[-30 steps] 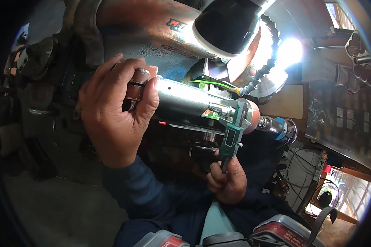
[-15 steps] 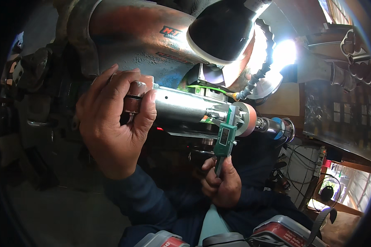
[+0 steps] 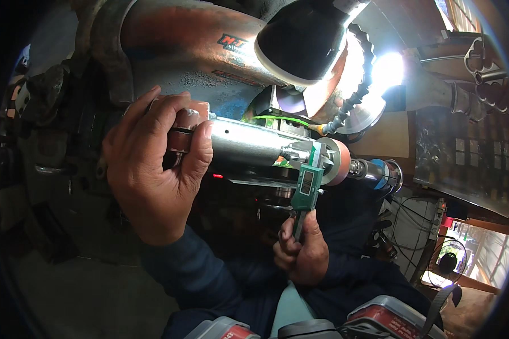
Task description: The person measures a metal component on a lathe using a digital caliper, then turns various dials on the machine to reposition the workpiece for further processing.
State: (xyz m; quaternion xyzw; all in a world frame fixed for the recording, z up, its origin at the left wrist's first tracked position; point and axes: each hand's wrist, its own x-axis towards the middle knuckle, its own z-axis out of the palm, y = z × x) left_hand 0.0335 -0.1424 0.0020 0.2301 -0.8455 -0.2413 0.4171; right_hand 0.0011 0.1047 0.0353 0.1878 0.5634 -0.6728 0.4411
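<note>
My left hand [image 3: 152,169] is wrapped round a reddish-brown clamp-like block [image 3: 181,138] at the left end of a shiny metal cylinder [image 3: 240,142]. A small dark hole shows in the cylinder's side. My right hand [image 3: 302,254] grips the lower end of a green digital caliper [image 3: 306,186], held nearly upright. The caliper's jaws are at the narrow right end of the cylinder, beside a pinkish round wheel [image 3: 339,163]. Glare hides whether the jaws touch the metal.
Above the cylinder hang a black lamp shade [image 3: 300,42] and a segmented coolant hose [image 3: 353,85]. Behind them lies a worn orange and grey machine body [image 3: 192,39]. A blue-ringed spindle part [image 3: 384,175] extends right of the wheel. A fan [image 3: 448,263] stands at lower right.
The caliper and my right hand have shifted slightly left, with the caliper's jaws still by the cylinder's right end. My left hand keeps its hold on the block.
</note>
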